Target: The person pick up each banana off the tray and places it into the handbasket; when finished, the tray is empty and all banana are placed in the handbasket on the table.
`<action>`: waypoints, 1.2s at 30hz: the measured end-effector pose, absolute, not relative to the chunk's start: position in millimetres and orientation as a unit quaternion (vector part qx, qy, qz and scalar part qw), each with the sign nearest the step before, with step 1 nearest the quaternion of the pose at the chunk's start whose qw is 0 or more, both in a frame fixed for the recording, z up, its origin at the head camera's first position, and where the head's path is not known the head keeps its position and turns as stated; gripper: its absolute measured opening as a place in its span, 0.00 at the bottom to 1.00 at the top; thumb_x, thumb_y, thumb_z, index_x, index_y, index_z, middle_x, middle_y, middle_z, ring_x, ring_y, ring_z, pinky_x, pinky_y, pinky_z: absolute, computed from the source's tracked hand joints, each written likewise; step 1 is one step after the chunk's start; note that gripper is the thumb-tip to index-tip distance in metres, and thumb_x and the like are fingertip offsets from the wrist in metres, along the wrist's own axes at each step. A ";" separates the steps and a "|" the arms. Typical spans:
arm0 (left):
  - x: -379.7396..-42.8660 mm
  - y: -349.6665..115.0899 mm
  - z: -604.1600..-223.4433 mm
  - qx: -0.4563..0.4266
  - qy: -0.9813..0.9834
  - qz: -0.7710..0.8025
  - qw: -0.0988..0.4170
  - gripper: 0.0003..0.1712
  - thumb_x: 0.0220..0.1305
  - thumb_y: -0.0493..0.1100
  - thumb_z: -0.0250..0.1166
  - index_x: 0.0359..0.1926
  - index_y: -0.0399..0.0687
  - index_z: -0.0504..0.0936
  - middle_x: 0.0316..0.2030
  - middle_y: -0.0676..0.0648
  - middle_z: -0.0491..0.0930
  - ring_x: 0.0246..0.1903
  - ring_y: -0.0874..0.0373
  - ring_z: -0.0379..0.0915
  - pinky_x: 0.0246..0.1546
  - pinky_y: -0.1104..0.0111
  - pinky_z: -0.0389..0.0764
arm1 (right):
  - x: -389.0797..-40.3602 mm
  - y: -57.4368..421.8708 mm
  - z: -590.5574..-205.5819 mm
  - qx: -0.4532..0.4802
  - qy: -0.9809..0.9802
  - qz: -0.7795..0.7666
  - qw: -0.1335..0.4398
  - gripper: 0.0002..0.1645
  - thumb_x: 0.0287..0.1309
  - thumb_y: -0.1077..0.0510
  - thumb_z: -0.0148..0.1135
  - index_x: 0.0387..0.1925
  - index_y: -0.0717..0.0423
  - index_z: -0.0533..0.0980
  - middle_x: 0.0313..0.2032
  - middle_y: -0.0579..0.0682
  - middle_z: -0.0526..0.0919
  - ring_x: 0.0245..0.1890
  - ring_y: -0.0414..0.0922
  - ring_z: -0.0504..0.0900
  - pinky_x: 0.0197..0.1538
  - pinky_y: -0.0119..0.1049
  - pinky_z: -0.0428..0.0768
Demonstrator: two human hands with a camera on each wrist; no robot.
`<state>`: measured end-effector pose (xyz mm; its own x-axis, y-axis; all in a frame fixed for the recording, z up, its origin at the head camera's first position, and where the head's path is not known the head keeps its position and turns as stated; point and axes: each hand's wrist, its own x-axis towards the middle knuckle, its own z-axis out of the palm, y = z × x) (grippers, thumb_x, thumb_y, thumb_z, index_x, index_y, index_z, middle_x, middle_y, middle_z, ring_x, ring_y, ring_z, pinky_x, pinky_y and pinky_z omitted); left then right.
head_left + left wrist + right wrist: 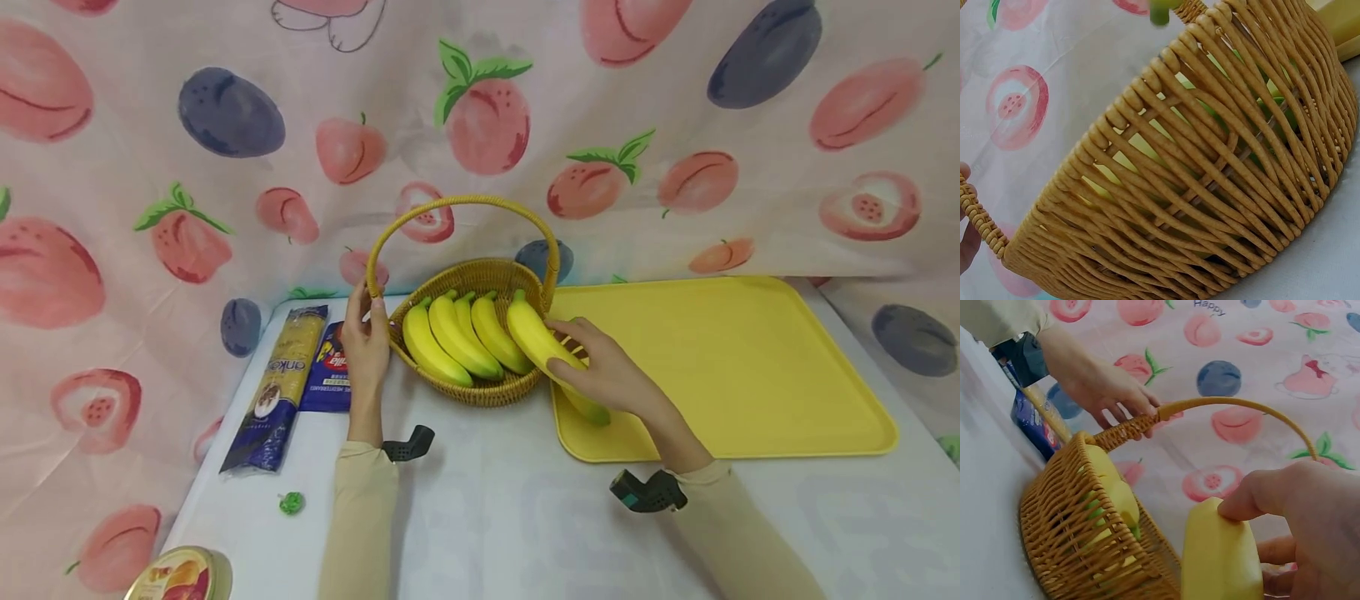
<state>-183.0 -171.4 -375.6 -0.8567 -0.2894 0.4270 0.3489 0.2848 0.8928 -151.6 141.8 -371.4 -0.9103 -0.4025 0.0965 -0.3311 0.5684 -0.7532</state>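
A wicker basket [480, 396] with a tall arched handle [461, 200] stands on the table, several yellow bananas [453, 337] lying side by side in it. My left hand [365, 342] grips the foot of the handle on the basket's left side, its fingers [1132, 415] curled round the wrapped wicker in the right wrist view. My right hand [607, 367] holds another banana [536, 333] between thumb and fingers. This banana slants over the basket's right rim, stem end above the basket and lower tip over the tray. The left wrist view mostly shows the basket's woven side [1210, 169].
A yellow tray [735, 375] lies right of the basket. On the left are a long pasta packet [277, 383] and a blue packet [326, 392] partly behind my left hand. Nearer are a small green ball-like item [291, 502] and a round tin [180, 575]. A fruit-print cloth [487, 125] hangs behind.
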 end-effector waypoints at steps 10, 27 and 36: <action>-182.7 -170.8 -375.7 -0.019 -0.754 -0.600 0.265 0.23 0.71 0.37 0.49 0.66 0.44 0.67 0.57 0.40 0.76 0.61 0.51 0.69 0.59 0.54 0.71 | -190.6 100.3 -374.0 -0.206 0.893 -0.396 0.061 0.34 0.63 0.47 0.55 0.67 0.56 0.63 0.54 0.54 0.72 0.52 0.49 0.74 0.53 0.45 0.75; -182.8 -170.7 -375.4 -0.020 -0.759 -0.594 0.267 0.24 0.71 0.38 0.49 0.66 0.44 0.67 0.57 0.40 0.76 0.60 0.51 0.70 0.56 0.60 0.73 | -238.9 51.6 -375.2 -0.158 0.927 -0.314 0.129 0.35 0.61 0.47 0.52 0.67 0.58 0.63 0.54 0.55 0.75 0.54 0.49 0.73 0.57 0.44 0.73; -184.1 -171.7 -376.1 -0.025 -0.755 -0.597 0.271 0.23 0.71 0.38 0.50 0.66 0.43 0.67 0.57 0.39 0.76 0.61 0.46 0.69 0.56 0.59 0.73 | -245.9 46.0 -378.8 -0.168 0.929 -0.300 0.136 0.37 0.60 0.47 0.52 0.67 0.60 0.62 0.37 0.54 0.80 0.35 0.44 0.76 0.41 0.37 0.74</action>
